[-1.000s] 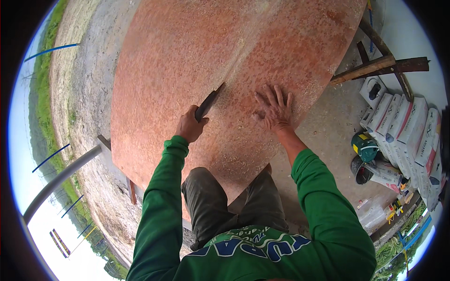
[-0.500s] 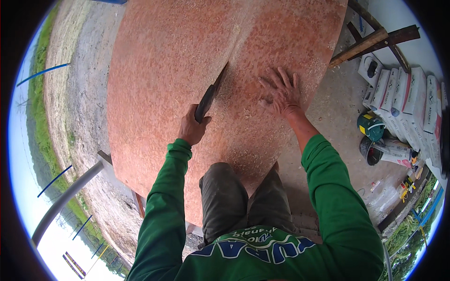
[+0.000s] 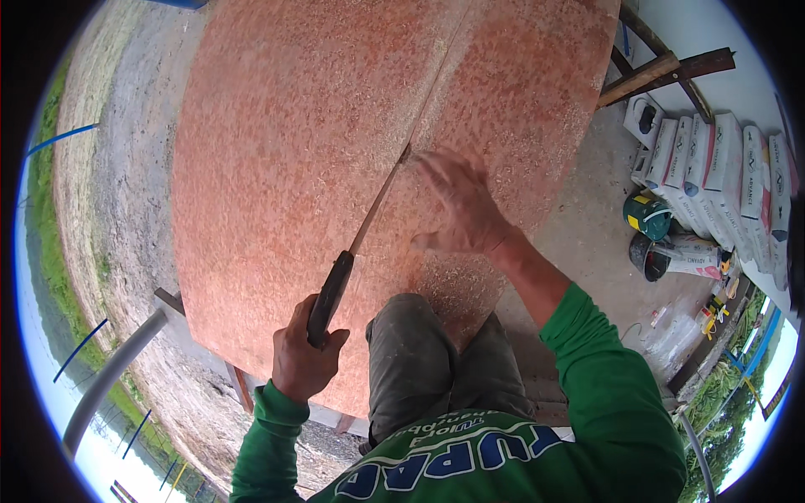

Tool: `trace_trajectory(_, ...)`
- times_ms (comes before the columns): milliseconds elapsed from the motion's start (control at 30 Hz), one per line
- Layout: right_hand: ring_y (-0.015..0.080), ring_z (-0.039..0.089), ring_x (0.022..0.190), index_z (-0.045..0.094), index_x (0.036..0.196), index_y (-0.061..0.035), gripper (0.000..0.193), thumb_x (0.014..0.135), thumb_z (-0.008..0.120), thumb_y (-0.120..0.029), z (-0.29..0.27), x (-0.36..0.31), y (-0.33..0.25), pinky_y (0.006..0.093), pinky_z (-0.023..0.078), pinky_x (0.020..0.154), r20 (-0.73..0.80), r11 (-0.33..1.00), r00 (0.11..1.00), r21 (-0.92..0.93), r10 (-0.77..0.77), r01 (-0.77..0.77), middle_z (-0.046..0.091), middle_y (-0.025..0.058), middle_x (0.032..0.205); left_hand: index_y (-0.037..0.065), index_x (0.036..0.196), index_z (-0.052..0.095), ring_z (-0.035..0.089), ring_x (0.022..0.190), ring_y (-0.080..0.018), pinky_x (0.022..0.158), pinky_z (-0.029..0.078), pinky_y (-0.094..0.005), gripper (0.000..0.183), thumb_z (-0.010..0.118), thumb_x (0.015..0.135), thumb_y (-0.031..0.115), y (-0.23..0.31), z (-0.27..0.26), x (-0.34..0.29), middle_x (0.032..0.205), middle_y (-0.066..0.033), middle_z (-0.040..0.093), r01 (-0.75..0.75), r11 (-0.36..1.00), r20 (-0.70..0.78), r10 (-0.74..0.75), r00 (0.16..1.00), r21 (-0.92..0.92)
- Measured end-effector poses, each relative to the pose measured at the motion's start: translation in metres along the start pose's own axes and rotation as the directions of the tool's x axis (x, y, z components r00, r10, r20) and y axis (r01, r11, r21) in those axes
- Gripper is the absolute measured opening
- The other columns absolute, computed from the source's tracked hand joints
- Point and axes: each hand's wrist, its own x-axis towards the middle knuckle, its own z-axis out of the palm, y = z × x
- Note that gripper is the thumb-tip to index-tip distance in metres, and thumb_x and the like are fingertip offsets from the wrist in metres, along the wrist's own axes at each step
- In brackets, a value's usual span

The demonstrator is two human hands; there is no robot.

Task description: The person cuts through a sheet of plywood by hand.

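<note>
A large reddish wooden board (image 3: 277, 168), strewn with sawdust, stretches out in front of me. My left hand (image 3: 304, 356) is closed around the black handle of a handsaw (image 3: 366, 225). Its narrow blade points away from me, and its tip is by the near end of a long straight cut (image 3: 438, 75) in the board. Over the board, just right of the blade tip, my right hand (image 3: 465, 205) is open with its fingers apart and slightly blurred. Whether it touches the board I cannot tell. One of my knees (image 3: 411, 344) is at the board's near edge.
Several stacked bags (image 3: 721, 163) line the wall on the right, with a green pail (image 3: 646, 215) and a dark bucket (image 3: 648, 256) before them. Crossed timbers (image 3: 662, 75) stand at the far right. A grey pipe (image 3: 117, 369) rises on the left.
My left hand has drawn the saw back toward me and to the left, baring more of its blade. The right hand has lifted from flat on the board and moved left toward the blade tip.
</note>
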Motion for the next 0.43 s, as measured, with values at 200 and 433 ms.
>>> trace_trajectory(200, 0.0167, 0.053, 0.088, 0.058, 0.099, -0.0126, 0.033, 0.068, 0.063, -0.022, 0.019, 0.006, -0.181, 0.037, 0.038, 0.09, 0.025, 0.905, 0.938, 0.271, -0.345, 0.326, 0.053, 0.0007, 0.079, 0.001, 0.1, 0.049, 0.061, 0.053, -0.0231, 0.05, 0.048, -0.0316, 0.037, 0.066, 0.067, 0.005, 0.024, -0.033, -0.055, 0.059, -0.0091, 0.057, 0.172, 0.984, 0.117, -0.175, 0.978, 0.035)
trace_trajectory(433, 0.0195, 0.058, 0.079, 0.059, 0.068, -0.0154, 0.023, 0.051, 0.074, -0.023, 0.047, 0.072, -0.008, 0.0357, 0.043, 0.076, 0.055, 0.984, 0.986, 0.088, -0.16, 0.155, 0.059, -0.0006, 0.071, 0.003, 0.1, 0.049, 0.059, 0.071, -0.0365, 0.064, 0.047, -0.0369, 0.036, 0.056, 0.064, 0.002, 0.004, 0.052, 0.103, 0.073, -0.0197, 0.059, -0.1, 0.995, -0.025, 0.1, 0.995, -0.02)
